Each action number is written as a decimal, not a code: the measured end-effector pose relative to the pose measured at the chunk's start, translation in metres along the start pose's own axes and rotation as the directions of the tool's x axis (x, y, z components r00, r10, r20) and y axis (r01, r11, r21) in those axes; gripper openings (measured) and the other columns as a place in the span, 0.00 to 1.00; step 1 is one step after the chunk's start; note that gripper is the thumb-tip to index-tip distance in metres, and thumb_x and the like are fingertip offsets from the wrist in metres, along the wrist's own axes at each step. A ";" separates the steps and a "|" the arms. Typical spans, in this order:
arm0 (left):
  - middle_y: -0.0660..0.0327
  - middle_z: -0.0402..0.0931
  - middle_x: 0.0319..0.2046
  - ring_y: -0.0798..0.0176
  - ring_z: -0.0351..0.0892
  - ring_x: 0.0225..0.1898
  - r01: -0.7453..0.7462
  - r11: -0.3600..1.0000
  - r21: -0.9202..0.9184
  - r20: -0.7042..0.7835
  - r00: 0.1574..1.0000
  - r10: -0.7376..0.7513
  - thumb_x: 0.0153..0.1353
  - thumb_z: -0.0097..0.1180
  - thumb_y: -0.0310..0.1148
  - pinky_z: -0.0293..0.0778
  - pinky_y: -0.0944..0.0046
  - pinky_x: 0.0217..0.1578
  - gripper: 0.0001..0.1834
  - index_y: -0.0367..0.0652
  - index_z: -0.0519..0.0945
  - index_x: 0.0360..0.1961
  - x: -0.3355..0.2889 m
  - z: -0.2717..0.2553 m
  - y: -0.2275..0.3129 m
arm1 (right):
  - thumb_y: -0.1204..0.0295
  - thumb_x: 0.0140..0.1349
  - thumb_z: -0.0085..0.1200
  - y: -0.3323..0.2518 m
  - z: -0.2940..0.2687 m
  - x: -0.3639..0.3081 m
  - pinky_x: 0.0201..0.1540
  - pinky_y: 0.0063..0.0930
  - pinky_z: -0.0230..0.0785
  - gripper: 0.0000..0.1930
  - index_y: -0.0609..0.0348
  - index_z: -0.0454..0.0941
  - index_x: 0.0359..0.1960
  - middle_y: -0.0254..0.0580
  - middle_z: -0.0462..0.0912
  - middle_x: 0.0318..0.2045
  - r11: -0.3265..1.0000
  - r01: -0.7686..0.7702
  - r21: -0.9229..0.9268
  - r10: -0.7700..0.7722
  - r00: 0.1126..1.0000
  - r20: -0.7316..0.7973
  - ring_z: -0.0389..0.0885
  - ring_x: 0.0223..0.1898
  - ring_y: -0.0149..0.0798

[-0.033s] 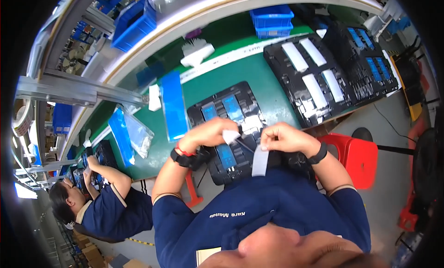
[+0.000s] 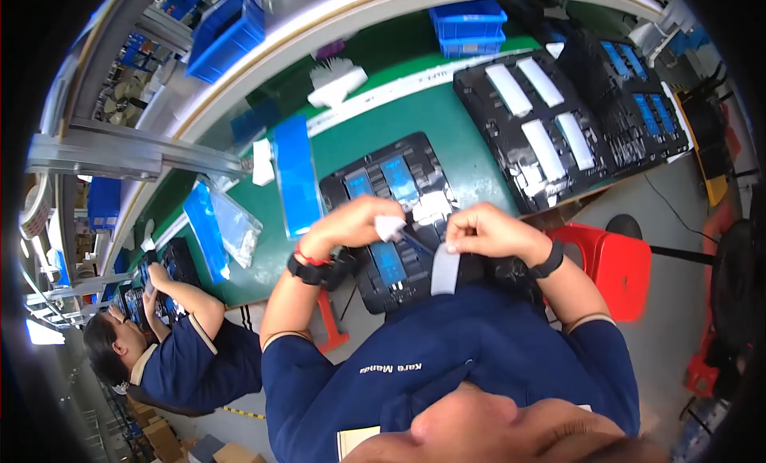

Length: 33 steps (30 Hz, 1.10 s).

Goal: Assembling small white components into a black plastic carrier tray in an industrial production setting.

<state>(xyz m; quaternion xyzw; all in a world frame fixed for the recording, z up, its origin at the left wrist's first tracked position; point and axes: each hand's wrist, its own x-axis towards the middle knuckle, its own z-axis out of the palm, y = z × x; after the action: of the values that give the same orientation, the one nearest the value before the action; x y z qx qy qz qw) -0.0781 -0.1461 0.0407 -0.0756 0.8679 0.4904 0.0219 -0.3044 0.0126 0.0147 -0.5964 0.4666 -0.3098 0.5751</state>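
Note:
Over a black molded plastic panel [image 2: 363, 291] with blue rectangular pads [image 2: 388, 263], both my hands are closed. My left hand [image 2: 351, 222] pinches a small white piece [image 2: 388, 227] at its fingertips. Between finger and thumb, my right hand [image 2: 496, 233] grips the upper end of a pale white strip [image 2: 445, 273], which hangs down toward my shirt. Something thin and dark slants between the left fingers and the strip; what it is I cannot make out. The panel lies on the green bench near its front edge, partly hidden by my hands.
More black panels [image 2: 515, 164] stand to the right, some bearing white strips [image 2: 542, 150]. Blue film sheets [image 2: 297, 176] and a clear bag [image 2: 238, 233] lie left. Blue bins [image 2: 469, 28] sit at the back; a red stool [image 2: 618, 275] stands right. A co-worker [image 2: 195, 343] works at far left.
My left hand has shifted slightly left, away from the right hand. The strip still hangs from my right fingers, a little higher in view.

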 end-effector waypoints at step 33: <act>0.63 0.76 0.32 0.74 0.75 0.25 0.156 0.986 -0.057 -0.416 0.894 -0.165 0.54 0.62 0.25 0.70 0.72 0.21 0.13 0.42 0.80 0.42 0.007 0.067 -0.007 | 0.77 0.42 0.62 0.004 0.005 0.048 0.50 0.38 0.56 0.10 0.55 0.78 0.28 0.39 0.72 0.43 0.733 0.176 -0.658 -0.410 0.886 -0.219 0.66 0.50 0.44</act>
<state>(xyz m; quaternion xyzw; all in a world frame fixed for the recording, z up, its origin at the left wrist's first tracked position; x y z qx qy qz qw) -0.0866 -0.0931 -0.0007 -0.2507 0.8377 0.4688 -0.1252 -0.2829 -0.0286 0.0019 -0.7537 0.5346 -0.3276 0.1969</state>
